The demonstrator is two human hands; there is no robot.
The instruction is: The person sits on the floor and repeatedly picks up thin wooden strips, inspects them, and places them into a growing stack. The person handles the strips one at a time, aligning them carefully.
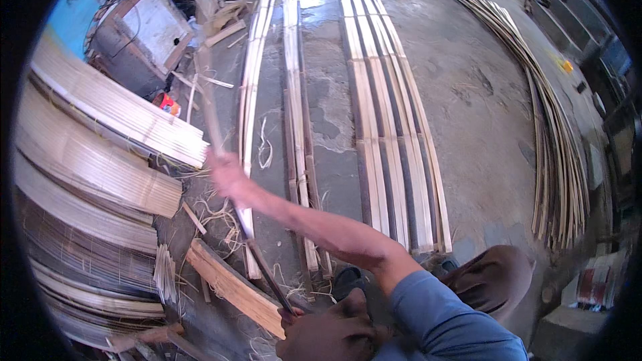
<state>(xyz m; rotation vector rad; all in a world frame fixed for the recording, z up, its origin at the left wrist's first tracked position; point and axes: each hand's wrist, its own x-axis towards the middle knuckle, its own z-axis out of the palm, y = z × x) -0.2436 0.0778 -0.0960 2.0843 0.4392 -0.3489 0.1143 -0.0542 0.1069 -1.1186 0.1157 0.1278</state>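
Grey, stained concrete floor (pixel 481 113). Laid flat on it: rows of long pale split bamboo slats (pixel 391 127), a curved pile of thin bamboo strips (pixel 558 134) off right, stacked woven bamboo mats (pixel 100 160) left, loose shavings (pixel 221 217).

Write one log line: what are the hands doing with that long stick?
right hand: grips bamboo strip midway | left hand: holds its near end | strip: tilted away over floor

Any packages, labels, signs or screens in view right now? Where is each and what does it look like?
Small packet or can: on the floor by the stacked bamboo mats, left; red, orange and white.
Stack of printed sheets or packs: lower right edge; red and white, too blurred to tell more.
No screens or signs.
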